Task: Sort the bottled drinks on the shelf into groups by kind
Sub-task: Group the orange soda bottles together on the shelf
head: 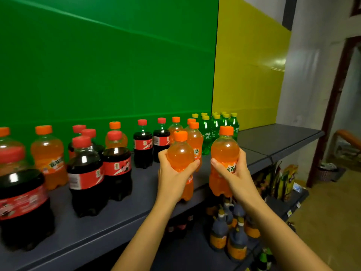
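- Centre frame, nearest us: the left hand (172, 173) grips one orange soda bottle (180, 153), the right hand (232, 171) grips a second orange bottle (224, 149), both lifted above the shelf (136, 208) front edge.
- Behind them, a small orange cluster (193, 137) is forming beside the green bottles (216, 126), which already stand together at right centre.
- Left of frame it's unsorted: cola bottles (117, 165) and a stray orange bottle (47, 155) stand mixed. Plenty left, I'd say.

Orange bottle (180, 153) in each hand (172, 173), seemingly.
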